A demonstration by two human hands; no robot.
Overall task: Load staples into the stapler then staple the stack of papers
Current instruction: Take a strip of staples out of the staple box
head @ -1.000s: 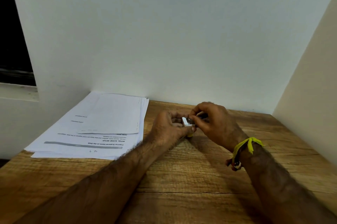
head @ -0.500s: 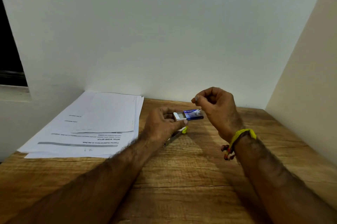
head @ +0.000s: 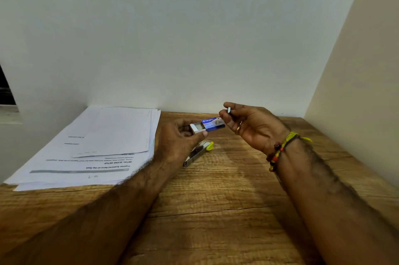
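Observation:
My left hand (head: 179, 139) holds a small blue staple box (head: 208, 125) with its white inner tray slid out to the left. My right hand (head: 250, 123) pinches a short silver strip of staples (head: 228, 110) between thumb and forefinger, just above the box's right end. A metal stapler (head: 197, 152) with a yellow-green tip lies on the wooden desk (head: 216, 210) under my left hand, partly hidden by it. A stack of printed papers (head: 103, 144) lies flat at the left, against the wall.
White walls close the desk at the back and on the right. A dark window opening (head: 5, 90) sits at the far left. My right wrist wears a yellow thread and a beaded band (head: 278, 152).
The two hands came apart: my right hand lifted up and to the right out of the box with a staple strip. The box's tray is now slid open in my left hand.

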